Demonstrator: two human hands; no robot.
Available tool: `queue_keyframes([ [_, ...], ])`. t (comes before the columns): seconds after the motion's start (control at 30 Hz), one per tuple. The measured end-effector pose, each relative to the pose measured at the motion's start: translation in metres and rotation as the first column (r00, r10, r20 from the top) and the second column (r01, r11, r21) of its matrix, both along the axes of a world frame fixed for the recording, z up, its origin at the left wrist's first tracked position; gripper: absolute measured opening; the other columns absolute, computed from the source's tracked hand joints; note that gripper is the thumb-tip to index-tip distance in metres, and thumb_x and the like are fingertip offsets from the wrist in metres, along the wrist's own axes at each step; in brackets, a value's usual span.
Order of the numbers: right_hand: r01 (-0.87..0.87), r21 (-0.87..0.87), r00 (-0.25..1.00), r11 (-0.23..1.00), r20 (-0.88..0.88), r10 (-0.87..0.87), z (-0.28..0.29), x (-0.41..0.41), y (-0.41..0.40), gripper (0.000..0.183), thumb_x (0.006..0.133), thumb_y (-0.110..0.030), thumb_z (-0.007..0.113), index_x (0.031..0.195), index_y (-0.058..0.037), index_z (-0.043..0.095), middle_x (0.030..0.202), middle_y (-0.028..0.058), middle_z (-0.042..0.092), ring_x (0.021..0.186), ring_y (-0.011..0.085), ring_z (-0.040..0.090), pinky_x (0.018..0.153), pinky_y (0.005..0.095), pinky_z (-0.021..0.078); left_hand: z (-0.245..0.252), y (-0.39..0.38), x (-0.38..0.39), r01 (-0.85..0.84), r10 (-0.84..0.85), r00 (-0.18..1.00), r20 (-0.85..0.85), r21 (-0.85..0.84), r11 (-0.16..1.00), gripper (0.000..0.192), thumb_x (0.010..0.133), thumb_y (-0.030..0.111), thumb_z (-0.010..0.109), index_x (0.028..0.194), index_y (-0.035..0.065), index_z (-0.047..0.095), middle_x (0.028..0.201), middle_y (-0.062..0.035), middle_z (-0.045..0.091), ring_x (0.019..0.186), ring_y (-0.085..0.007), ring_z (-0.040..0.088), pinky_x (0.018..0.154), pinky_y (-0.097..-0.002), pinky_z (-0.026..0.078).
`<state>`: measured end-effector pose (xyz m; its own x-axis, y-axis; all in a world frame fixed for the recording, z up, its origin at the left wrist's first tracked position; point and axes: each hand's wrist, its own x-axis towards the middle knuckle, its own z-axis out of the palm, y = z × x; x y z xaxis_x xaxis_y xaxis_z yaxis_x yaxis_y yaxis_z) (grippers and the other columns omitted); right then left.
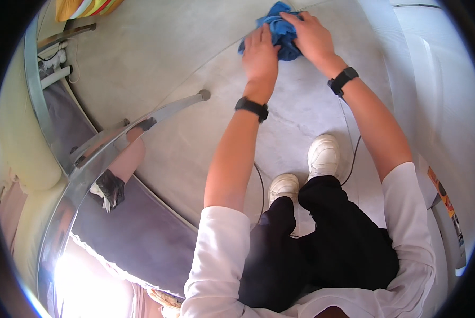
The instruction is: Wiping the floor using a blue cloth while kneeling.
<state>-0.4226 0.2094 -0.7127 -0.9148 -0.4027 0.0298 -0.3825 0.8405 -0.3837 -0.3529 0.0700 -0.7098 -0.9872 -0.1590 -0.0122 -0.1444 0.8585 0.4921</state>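
A crumpled blue cloth is bunched between my two hands at the top of the view, over grey floor tiles. My left hand holds its left side, fingers pointing away from me and laid over the folds. From the right, my right hand grips the cloth with thumb and fingers. Both hands hide parts of it, and whether it touches the floor I cannot tell. A black band circles each wrist.
Curved shiny metal chair legs reach in from the left. Beneath them lies a purple-grey mat with a black plastic bag above it. White panelling lines the right side. Thin black cables hang near my white shoes.
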Motion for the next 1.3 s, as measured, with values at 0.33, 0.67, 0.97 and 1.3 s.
queue_keyframes([
  [0.33,-0.4,-0.089,0.891,0.912,0.197,0.41,0.014,0.108,-0.059,0.058,0.069,-0.001,0.07,0.124,-0.0193,0.06,0.109,0.0114,0.055,0.097,0.0306,0.06,0.072,0.039,0.0549,0.019,-0.062,0.165,-0.103,0.101,0.993,0.057,0.047,0.994,0.064,0.075,0.014,0.079,0.132,0.0033,0.051,0.126,-0.0118,0.055,0.116,-0.0338,0.052,0.094,-0.0413,0.048],
  [0.67,-0.71,-0.211,0.598,0.672,0.325,0.733,0.024,0.212,-0.107,0.058,0.082,-0.003,0.058,0.138,-0.0161,0.049,0.122,0.0143,0.049,0.105,0.0292,0.057,0.069,0.037,0.0566,0.033,-0.091,0.308,-0.28,0.26,0.926,0.274,0.036,0.959,0.054,0.077,0.011,0.078,0.123,0.002,0.052,0.125,-0.0152,0.056,0.116,-0.0354,0.052,0.094,-0.0414,0.047],
  [0.97,-0.564,-0.387,0.724,0.729,0.193,0.662,0.015,0.198,-0.159,0.048,0.087,-0.005,0.053,0.133,-0.0175,0.053,0.134,0.0109,0.046,0.112,0.0303,0.056,0.084,0.0367,0.0533,0.012,-0.133,0.278,-0.484,0.485,0.868,0.107,-0.034,0.874,0.046,0.085,0.008,0.069,0.127,0.0018,0.052,0.126,-0.0176,0.056,0.118,-0.0379,0.05,0.097,-0.0435,0.043],
  [1.3,-0.46,-0.254,0.797,0.851,0.303,0.522,0.031,0.215,-0.08,0.04,0.082,-0.008,0.059,0.121,-0.0111,0.056,0.115,0.0139,0.052,0.103,0.0319,0.058,0.073,0.0398,0.0555,0.026,-0.081,0.273,-0.239,0.222,0.964,0.147,0.106,0.965,0.054,0.071,0.009,0.078,0.121,0.0023,0.059,0.118,-0.0161,0.059,0.108,-0.0369,0.053,0.094,-0.044,0.045],
])
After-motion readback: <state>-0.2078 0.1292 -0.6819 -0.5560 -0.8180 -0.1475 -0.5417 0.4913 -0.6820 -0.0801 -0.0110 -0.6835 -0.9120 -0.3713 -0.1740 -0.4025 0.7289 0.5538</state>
